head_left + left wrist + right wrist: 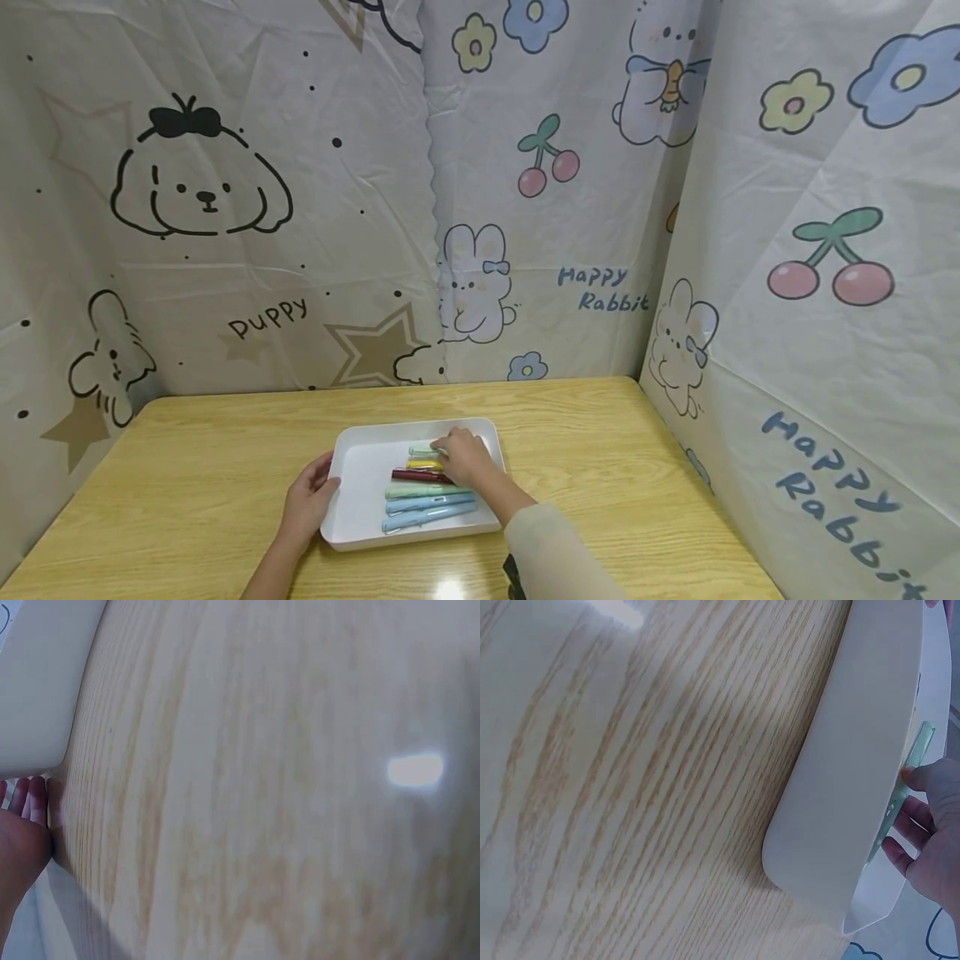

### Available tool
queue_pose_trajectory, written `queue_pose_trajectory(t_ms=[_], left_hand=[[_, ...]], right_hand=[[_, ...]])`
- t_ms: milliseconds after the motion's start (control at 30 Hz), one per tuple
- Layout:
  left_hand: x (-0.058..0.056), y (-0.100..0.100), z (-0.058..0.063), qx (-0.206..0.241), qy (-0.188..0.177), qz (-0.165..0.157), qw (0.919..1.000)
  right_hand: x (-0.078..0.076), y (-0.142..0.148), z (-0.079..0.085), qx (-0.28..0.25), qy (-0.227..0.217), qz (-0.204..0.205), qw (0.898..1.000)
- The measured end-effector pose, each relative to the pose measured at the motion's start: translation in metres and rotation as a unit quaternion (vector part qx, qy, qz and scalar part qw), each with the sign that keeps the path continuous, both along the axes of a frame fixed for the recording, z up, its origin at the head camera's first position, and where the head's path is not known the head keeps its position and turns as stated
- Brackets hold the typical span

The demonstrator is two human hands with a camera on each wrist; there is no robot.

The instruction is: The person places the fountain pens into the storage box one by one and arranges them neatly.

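A white tray (360, 500) on the wooden table holds a row of several pens. At the tray's left side my left hand (306, 498) grips the wall, thumb over the rim and fingers outside. My right hand (463, 457) reaches in over the right side and pinches a light green pen (922, 742), which lies at the far end of the row. Nearer to me come a yellow pen (423, 464), a dark red pen (408, 476), another green pen (408, 492) and light blue pens (420, 518). My right hand and forearm hide the right ends of some of them.
The wooden table (217, 467) extends around the tray on all sides. Printed cloth (360, 250) with puppy and rabbit drawings hangs behind the table and along its right side (787, 367).
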State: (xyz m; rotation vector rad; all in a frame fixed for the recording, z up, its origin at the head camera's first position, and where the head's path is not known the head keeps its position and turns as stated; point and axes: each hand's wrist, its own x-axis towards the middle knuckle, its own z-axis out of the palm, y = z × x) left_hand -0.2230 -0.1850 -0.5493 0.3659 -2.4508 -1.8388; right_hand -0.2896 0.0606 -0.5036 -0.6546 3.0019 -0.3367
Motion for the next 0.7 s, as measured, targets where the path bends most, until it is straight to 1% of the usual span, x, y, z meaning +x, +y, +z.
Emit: queue_pose_trajectory(t_ms=[233, 533, 700], left_hand=[[0.0007, 0.0000, 0.0004, 0.000, 0.000, -0.001, 1.0000], [0.0009, 0.0004, 0.0007, -0.007, 0.004, -0.002, 1.0000], [0.0001, 0.0007, 0.0005, -0.008, 0.005, 0.001, 1.0000]], right_hand=[[0.0001, 0.0003, -0.0028, -0.001, 0.003, -0.001, 1.000], [0.0000, 0.0009, -0.0074, 0.000, 0.022, 0.008, 1.000], [-0.0003, 0.0004, -0.0085, -0.004, 0.015, 0.003, 1.000]])
